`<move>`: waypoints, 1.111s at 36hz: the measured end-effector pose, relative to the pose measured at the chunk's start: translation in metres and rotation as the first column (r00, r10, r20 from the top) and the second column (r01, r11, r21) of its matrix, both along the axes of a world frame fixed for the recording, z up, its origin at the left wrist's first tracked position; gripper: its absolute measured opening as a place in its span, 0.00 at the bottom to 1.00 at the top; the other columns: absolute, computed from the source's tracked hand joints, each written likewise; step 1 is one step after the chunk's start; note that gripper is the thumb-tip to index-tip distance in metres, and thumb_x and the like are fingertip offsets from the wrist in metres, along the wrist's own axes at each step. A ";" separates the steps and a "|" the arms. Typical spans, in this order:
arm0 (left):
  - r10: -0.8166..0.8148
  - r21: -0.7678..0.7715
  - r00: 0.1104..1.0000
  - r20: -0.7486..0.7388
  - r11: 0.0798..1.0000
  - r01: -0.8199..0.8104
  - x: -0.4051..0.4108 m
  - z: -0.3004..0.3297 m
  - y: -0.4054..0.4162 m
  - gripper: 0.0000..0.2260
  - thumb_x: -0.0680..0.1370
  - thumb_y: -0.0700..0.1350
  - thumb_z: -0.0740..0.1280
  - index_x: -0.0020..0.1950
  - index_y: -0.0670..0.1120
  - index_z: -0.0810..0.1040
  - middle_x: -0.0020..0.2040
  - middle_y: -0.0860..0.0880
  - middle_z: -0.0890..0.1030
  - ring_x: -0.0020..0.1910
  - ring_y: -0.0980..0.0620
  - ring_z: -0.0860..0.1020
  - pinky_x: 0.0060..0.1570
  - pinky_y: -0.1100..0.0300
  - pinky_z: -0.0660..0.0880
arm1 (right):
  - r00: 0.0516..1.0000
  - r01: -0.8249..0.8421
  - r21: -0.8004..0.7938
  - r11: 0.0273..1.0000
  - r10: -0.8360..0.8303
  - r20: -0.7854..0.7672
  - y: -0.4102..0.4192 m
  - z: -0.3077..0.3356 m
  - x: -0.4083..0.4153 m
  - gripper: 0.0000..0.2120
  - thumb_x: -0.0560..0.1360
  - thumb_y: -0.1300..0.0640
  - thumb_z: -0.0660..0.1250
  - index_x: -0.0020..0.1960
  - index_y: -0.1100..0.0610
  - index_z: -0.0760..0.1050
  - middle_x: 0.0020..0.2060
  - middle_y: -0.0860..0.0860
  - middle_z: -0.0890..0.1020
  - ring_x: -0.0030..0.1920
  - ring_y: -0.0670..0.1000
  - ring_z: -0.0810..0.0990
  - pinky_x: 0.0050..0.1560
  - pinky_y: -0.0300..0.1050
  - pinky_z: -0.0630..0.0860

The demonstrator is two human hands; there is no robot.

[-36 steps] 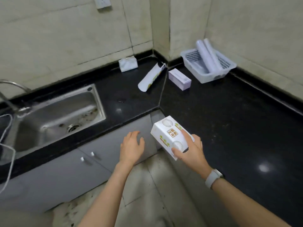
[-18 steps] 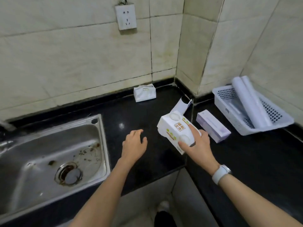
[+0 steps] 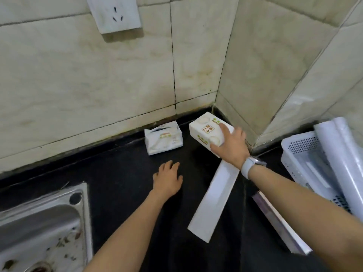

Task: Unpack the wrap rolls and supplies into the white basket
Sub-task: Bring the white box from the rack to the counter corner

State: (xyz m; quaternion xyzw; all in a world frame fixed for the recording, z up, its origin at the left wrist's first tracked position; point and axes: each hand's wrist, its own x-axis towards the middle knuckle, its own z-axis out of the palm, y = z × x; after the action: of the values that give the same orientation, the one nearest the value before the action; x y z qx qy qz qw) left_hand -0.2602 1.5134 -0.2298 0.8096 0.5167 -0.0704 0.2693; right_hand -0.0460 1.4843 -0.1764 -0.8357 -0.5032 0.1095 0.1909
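Note:
My right hand (image 3: 229, 146) grips a white box (image 3: 204, 130) with orange and green print, held near the back corner of the black counter. A similar opened white pack (image 3: 163, 139) sits against the wall to its left. My left hand (image 3: 168, 178) hovers open and empty over the counter. A long white carton (image 3: 214, 201) lies under my right forearm. A pale purple box (image 3: 280, 220) lies to its right, partly hidden by my arm. At the right edge stands the white basket (image 3: 300, 152), holding two wrap rolls (image 3: 341, 154).
A steel sink (image 3: 41, 222) fills the lower left. Black counter (image 3: 121, 173) runs to tiled walls meeting in a corner. A wall socket (image 3: 115, 13) is high on the back wall.
My right hand has carried the white box forward to the back corner beside the opened pack. The view moved closer to the wall. My left hand stayed open over the counter.

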 end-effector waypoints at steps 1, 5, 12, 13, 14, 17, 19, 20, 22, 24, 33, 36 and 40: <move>-0.024 -0.019 0.999 -0.022 1.000 0.023 0.005 -0.008 0.009 0.25 0.79 0.52 0.58 0.75 0.51 0.55 0.77 0.46 0.51 0.76 0.43 0.49 0.71 0.39 0.55 | 1.000 -0.019 -0.033 0.999 0.019 0.018 0.012 -0.005 0.005 0.37 0.68 0.44 0.67 0.72 0.51 0.56 0.64 0.62 0.61 0.64 0.64 0.59 0.62 0.56 0.65; -0.121 -0.066 0.984 -0.131 0.991 0.114 0.020 -0.039 0.035 0.31 0.77 0.60 0.58 0.76 0.56 0.47 0.78 0.49 0.42 0.75 0.43 0.39 0.69 0.34 0.45 | 0.989 -0.147 -0.152 0.977 0.149 0.003 0.045 -0.030 0.023 0.39 0.68 0.46 0.69 0.73 0.51 0.55 0.67 0.62 0.58 0.67 0.63 0.55 0.66 0.55 0.62; -0.161 -0.022 0.977 -0.139 0.987 0.159 0.019 -0.081 0.038 0.37 0.72 0.71 0.51 0.72 0.62 0.33 0.74 0.51 0.29 0.72 0.42 0.28 0.64 0.32 0.31 | 0.925 -0.326 -0.323 0.889 0.371 0.086 0.067 -0.059 0.064 0.33 0.74 0.63 0.62 0.74 0.51 0.53 0.75 0.57 0.52 0.74 0.62 0.49 0.72 0.56 0.55; -0.159 -0.009 0.978 -0.135 0.987 0.159 0.018 -0.083 0.038 0.37 0.72 0.71 0.50 0.72 0.62 0.32 0.74 0.51 0.29 0.72 0.42 0.28 0.64 0.32 0.31 | 0.913 -0.323 -0.319 0.891 0.382 0.140 0.070 -0.059 0.065 0.34 0.73 0.65 0.62 0.74 0.50 0.53 0.75 0.56 0.54 0.73 0.61 0.51 0.71 0.56 0.58; -0.158 -0.003 0.978 -0.135 0.987 0.159 0.018 -0.085 0.038 0.37 0.72 0.71 0.50 0.72 0.62 0.32 0.74 0.51 0.29 0.72 0.42 0.28 0.64 0.32 0.31 | 0.899 -0.316 -0.319 0.894 0.389 0.201 0.074 -0.059 0.065 0.35 0.72 0.66 0.62 0.74 0.48 0.53 0.74 0.56 0.55 0.72 0.61 0.53 0.67 0.57 0.63; -0.164 -0.013 0.977 -0.137 0.986 0.164 0.018 -0.085 0.038 0.37 0.71 0.72 0.49 0.71 0.62 0.31 0.74 0.51 0.29 0.71 0.42 0.27 0.63 0.32 0.30 | 0.861 -0.281 -0.319 0.905 0.384 0.332 0.088 -0.056 0.062 0.35 0.71 0.64 0.62 0.74 0.48 0.53 0.72 0.57 0.59 0.69 0.61 0.57 0.60 0.57 0.68; -0.167 -0.022 0.976 -0.137 0.986 0.165 0.018 -0.084 0.038 0.37 0.72 0.72 0.48 0.70 0.62 0.30 0.74 0.51 0.28 0.71 0.42 0.27 0.63 0.32 0.29 | 0.862 -0.249 -0.324 0.913 0.361 0.355 0.099 -0.055 0.060 0.33 0.72 0.63 0.60 0.74 0.50 0.52 0.71 0.58 0.60 0.69 0.61 0.58 0.61 0.57 0.66; -0.168 -0.028 0.976 -0.136 0.986 0.166 0.018 -0.084 0.039 0.37 0.72 0.72 0.48 0.70 0.62 0.29 0.74 0.51 0.28 0.71 0.42 0.27 0.62 0.32 0.29 | 0.874 -0.232 -0.334 0.913 0.347 0.341 0.102 -0.054 0.058 0.33 0.73 0.62 0.60 0.74 0.51 0.51 0.72 0.58 0.59 0.71 0.60 0.57 0.64 0.57 0.64; -0.169 -0.040 0.977 -0.132 0.985 0.165 0.018 -0.083 0.039 0.36 0.72 0.72 0.48 0.70 0.62 0.29 0.73 0.51 0.27 0.71 0.43 0.26 0.62 0.32 0.29 | 0.906 -0.203 -0.355 0.913 0.313 0.287 0.104 -0.053 0.053 0.35 0.73 0.63 0.60 0.75 0.52 0.48 0.74 0.57 0.54 0.74 0.59 0.52 0.69 0.57 0.59; -0.169 -0.056 0.978 -0.126 0.985 0.163 0.019 -0.080 0.040 0.36 0.72 0.71 0.49 0.70 0.62 0.29 0.74 0.51 0.28 0.71 0.43 0.26 0.63 0.32 0.29 | 0.938 -0.185 -0.329 0.926 0.266 0.221 0.095 -0.051 0.046 0.36 0.73 0.65 0.60 0.75 0.52 0.46 0.75 0.56 0.52 0.75 0.58 0.49 0.73 0.57 0.54; -0.069 -0.070 0.992 -0.109 0.996 0.061 0.031 -0.054 0.039 0.37 0.73 0.64 0.61 0.75 0.59 0.45 0.77 0.49 0.38 0.75 0.41 0.36 0.67 0.32 0.40 | 0.997 -0.076 -0.050 0.996 0.078 0.024 -0.039 -0.040 0.007 0.24 0.74 0.62 0.63 0.69 0.60 0.65 0.71 0.60 0.65 0.70 0.59 0.64 0.71 0.52 0.62; 0.049 -0.068 0.998 -0.028 0.996 -0.051 0.039 -0.041 0.035 0.28 0.76 0.55 0.63 0.74 0.53 0.58 0.78 0.47 0.49 0.76 0.41 0.44 0.70 0.32 0.44 | 0.992 0.097 -0.082 0.992 -0.089 0.095 -0.093 -0.040 0.008 0.25 0.73 0.56 0.66 0.68 0.58 0.67 0.68 0.59 0.68 0.68 0.60 0.67 0.67 0.54 0.65; 0.100 -0.032 0.979 0.175 0.995 -0.096 0.049 -0.018 0.008 0.19 0.78 0.49 0.61 0.69 0.49 0.67 0.76 0.46 0.58 0.75 0.44 0.51 0.71 0.36 0.46 | 0.933 0.360 -0.288 0.887 -0.335 0.134 -0.159 -0.042 0.015 0.36 0.72 0.42 0.65 0.73 0.54 0.55 0.72 0.58 0.61 0.71 0.60 0.61 0.69 0.55 0.59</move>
State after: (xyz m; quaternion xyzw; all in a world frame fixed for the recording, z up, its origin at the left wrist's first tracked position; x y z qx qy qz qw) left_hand -0.2109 1.5215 -0.2481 0.7830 0.5292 0.0091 0.3266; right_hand -0.0309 1.3253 -0.2182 -0.9353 -0.3295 0.1168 0.0542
